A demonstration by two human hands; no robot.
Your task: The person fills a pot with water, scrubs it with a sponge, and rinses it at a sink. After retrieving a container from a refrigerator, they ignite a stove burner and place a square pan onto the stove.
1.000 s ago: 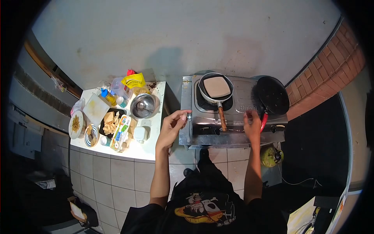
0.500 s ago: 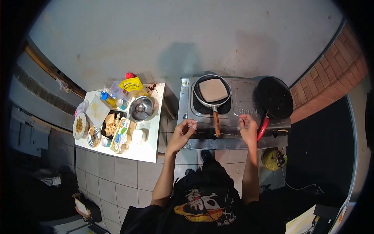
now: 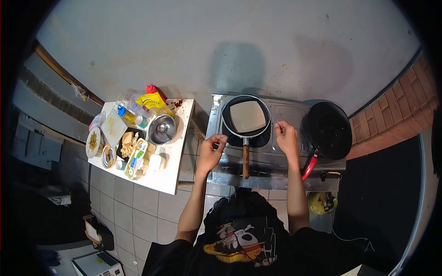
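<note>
A small frying pan (image 3: 224, 117) with a wooden handle (image 3: 246, 162) sits over the left burner of the stove. Inside it lies a pale, square, flat piece (image 3: 248, 117) with rounded corners. My left hand (image 3: 211, 154) is left of the handle, thumb and fingertips pinched together. On the other side of the pan, my right hand (image 3: 286, 138) also has its fingers drawn into a pinch near the rim. Whatever either pinch holds, if anything, is too small to make out. Neither hand grips the pan handle.
At right on the stove (image 3: 285, 108) stands a larger black pan (image 3: 329, 124) with a red handle (image 3: 310, 166). The white table (image 3: 163, 179) at left carries a steel bowl (image 3: 161, 129), a cutting board (image 3: 113, 128), a plate (image 3: 94, 143) and a yellow packet (image 3: 149, 100). A green gas cylinder (image 3: 317, 204) stands below.
Both hands have moved up toward the pan, the right one more so, ending beside its rim. The camera view has shifted slightly. The pale square stays in the pan.
</note>
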